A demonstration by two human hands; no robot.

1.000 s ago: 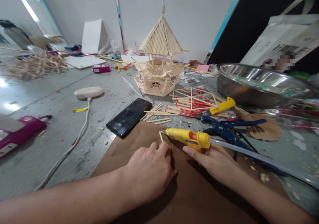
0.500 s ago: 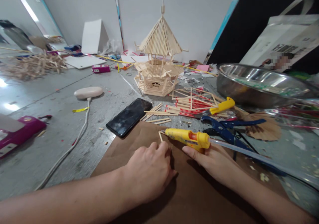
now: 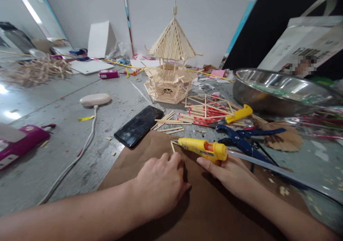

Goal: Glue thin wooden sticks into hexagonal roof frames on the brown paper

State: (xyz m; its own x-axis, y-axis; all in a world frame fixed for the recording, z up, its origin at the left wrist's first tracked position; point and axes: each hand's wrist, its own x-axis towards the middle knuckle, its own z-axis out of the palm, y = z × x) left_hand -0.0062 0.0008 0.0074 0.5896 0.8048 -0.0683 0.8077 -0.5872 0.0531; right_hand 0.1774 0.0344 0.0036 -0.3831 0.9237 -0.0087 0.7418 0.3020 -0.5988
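My left hand [image 3: 162, 184] is closed over thin wooden sticks [image 3: 173, 147], whose angled tip pokes out past the fingers; the rest is hidden under the hand. My right hand [image 3: 227, 171] grips a yellow hot glue gun [image 3: 203, 149] with a long clear glue stick [image 3: 268, 167] trailing from its back. The gun's nozzle points left, at or very near the joint of the sticks; whether it touches, I cannot tell. Both hands work low over a sheet of brown paper [image 3: 139, 159].
Beyond the paper lie a black phone [image 3: 138, 126], loose sticks [image 3: 171, 121], a yellow-handled cutter [image 3: 239, 114] and blue pliers [image 3: 241, 137]. A wooden stick pavilion [image 3: 171, 76] stands behind them. A steel basin [image 3: 268, 98] sits right; a white cable [image 3: 88, 144] crosses the left floor.
The glue gun and my right hand have shifted very slightly to the right. My left hand and the sticks under it stay practically still.
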